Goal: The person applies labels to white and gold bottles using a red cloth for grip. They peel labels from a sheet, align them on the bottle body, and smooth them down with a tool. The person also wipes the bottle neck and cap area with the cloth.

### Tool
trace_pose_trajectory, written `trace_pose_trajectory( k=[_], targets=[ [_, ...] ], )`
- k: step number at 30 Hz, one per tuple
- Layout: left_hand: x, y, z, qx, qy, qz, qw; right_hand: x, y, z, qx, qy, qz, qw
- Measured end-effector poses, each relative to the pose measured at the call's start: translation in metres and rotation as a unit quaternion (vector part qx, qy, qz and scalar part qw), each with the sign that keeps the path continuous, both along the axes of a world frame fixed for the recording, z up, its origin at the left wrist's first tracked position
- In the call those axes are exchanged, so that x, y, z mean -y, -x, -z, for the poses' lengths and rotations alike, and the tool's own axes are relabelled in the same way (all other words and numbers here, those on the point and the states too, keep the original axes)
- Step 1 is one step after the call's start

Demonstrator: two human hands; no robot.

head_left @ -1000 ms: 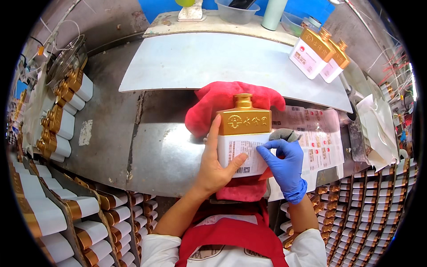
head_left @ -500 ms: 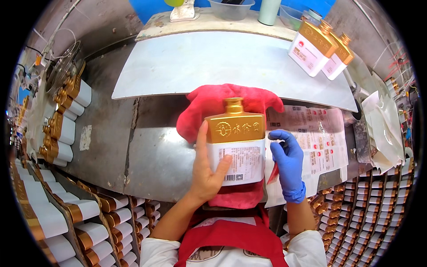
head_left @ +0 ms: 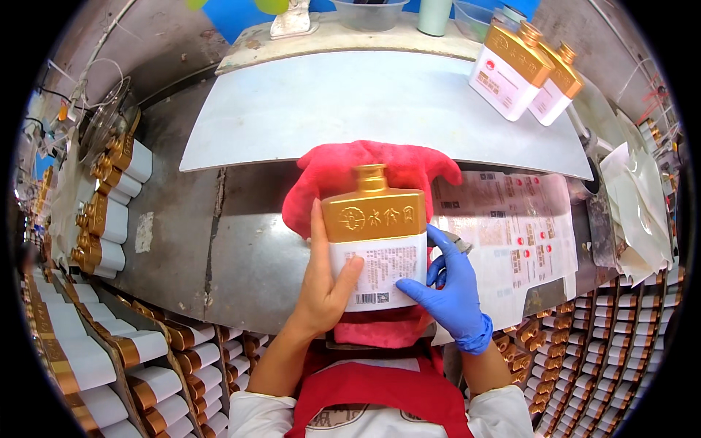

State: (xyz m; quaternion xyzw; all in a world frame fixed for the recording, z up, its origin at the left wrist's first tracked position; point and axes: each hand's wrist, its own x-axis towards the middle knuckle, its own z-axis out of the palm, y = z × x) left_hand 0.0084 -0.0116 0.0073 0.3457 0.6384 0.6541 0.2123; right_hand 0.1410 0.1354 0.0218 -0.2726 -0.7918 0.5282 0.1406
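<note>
A flat bottle (head_left: pixel 376 252) with a gold shoulder and neck and a white printed body stands upright in front of me. My bare left hand (head_left: pixel 321 281) grips its left edge, thumb across the front. In a blue glove, my right hand (head_left: pixel 449 285) closes on the right edge, its thumb on the lower front and its other fingers partly hidden. Beside those fingers shows a small greyish thing that I cannot make out. Behind and under the bottle lies a bunched red cloth (head_left: pixel 350 157) on the metal table (head_left: pixel 255 252).
Sheets of printed labels (head_left: pixel 504 226) lie to the right. On a pale board (head_left: pixel 314 102) at the back, two similar bottles (head_left: pixel 511 73) stand at the right. More bottles line the left side (head_left: pixel 109 219), and racks of them (head_left: pixel 146 365) flank me. Whitish sheets (head_left: pixel 631 212) hang at far right.
My right hand has moved left from beside the bottle onto its right edge. The red item seen at that hand earlier no longer shows. The bottle has shifted slightly left and down.
</note>
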Motion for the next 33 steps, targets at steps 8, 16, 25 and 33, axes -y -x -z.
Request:
trace_pose_trajectory(
  k=[8,16,25,33],
  targets=[
    [-0.003,-0.001,-0.007,-0.075,0.048,-0.039,0.995,-0.009,0.019,-0.008,-0.006,0.033,0.032,0.999],
    [-0.004,-0.003,-0.003,-0.095,0.062,-0.074,0.991,-0.010,0.027,-0.004,-0.009,0.022,0.056,0.998],
    [0.002,-0.007,0.002,-0.106,0.061,-0.043,0.992,-0.014,0.024,0.005,-0.027,0.045,0.045,0.998],
    [0.001,-0.005,-0.001,-0.079,0.053,-0.020,0.995,0.001,0.010,-0.011,0.027,-0.048,-0.022,0.998]
  ],
)
